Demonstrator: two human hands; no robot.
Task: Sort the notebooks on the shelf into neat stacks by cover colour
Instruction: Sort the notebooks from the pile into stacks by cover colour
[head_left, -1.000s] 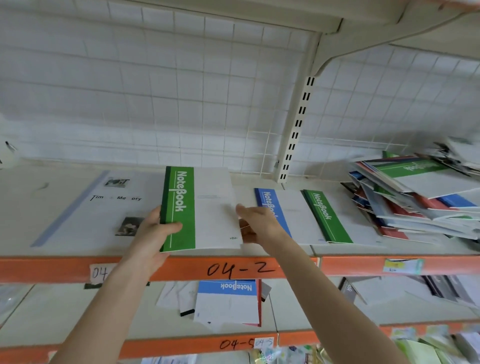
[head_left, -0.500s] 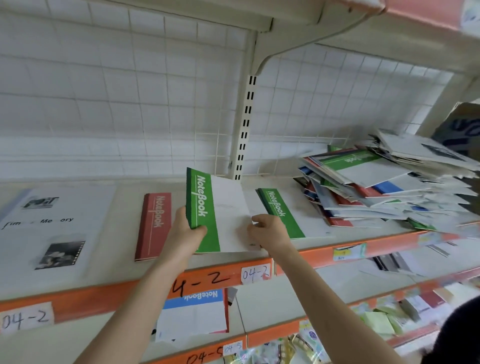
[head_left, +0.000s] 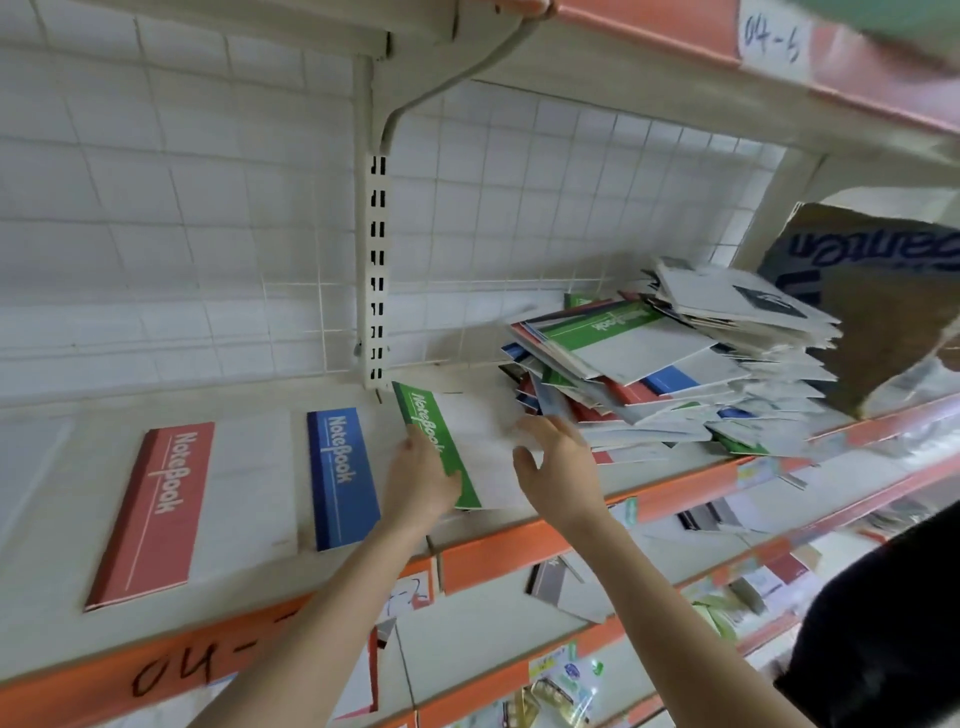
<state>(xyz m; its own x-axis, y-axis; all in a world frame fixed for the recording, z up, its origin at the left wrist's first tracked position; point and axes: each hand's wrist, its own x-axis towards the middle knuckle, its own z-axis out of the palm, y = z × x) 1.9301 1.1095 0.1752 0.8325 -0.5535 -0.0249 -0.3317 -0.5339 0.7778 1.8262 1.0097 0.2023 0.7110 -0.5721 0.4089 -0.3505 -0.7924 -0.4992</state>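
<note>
Green notebook (head_left: 467, 441) flat on the shelf (head_left: 52, 493), a hand on either side.
It lay between the blue notebook (head_left: 340, 475) and the jumbled pile (head_left: 675, 374), its long axis running front to back. The left hand (head_left: 418, 480) gripped its spine, thumb on top. The right hand (head_left: 558, 467) hovered spread-fingered, nearer the pile. A wire grid (head_left: 519, 208) stood behind.

Green notebook (head_left: 478, 441) is down. We had it tilted up in both hands; now it lies on the shelf (head_left: 244, 587) just right of the blue notebook (head_left: 340, 478), over the spot where another green one lay. Our right hand (head_left: 558, 473) has let go, fingers spread, and moved toward the loose pile (head_left: 649, 374). Left hand (head_left: 421, 483) keeps the spine edge, thumb on the green band. Our view swung right.
</note>
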